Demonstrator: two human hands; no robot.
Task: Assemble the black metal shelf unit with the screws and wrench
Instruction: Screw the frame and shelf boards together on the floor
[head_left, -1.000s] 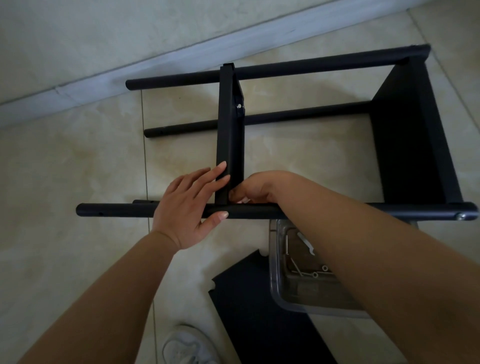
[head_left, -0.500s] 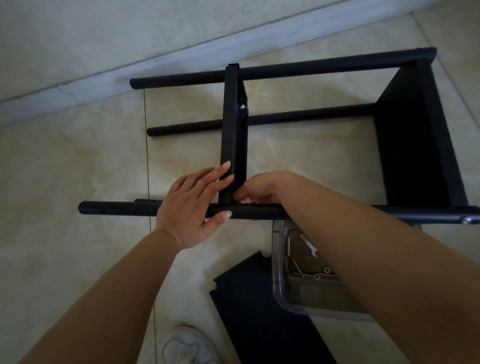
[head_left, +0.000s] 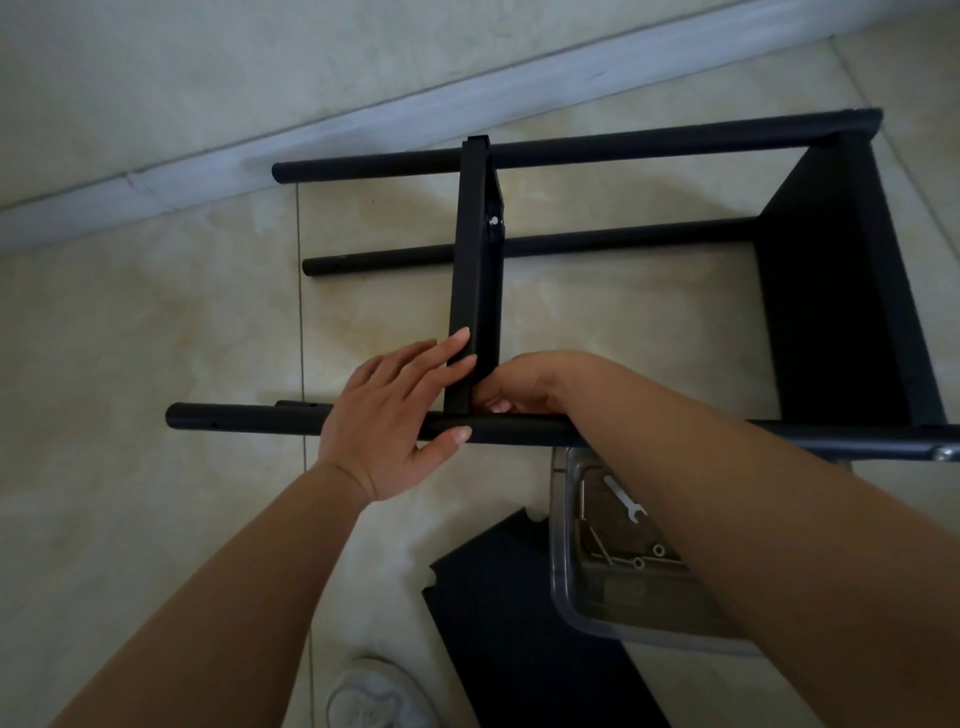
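Two hands, left hand (head_left: 387, 415) bracing shelf panel (head_left: 474, 280)

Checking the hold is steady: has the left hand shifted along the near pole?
No. The left hand stays at the same joint of the near pole and middle shelf panel.

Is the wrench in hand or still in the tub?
In the tub: the wrench lies inside the clear plastic tub, beside the right forearm.

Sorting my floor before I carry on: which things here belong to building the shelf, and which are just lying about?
For the job: shelf frame, middle panel, loose panel, wrench, parts tub, left hand, right hand.
Lying about: white shoe.
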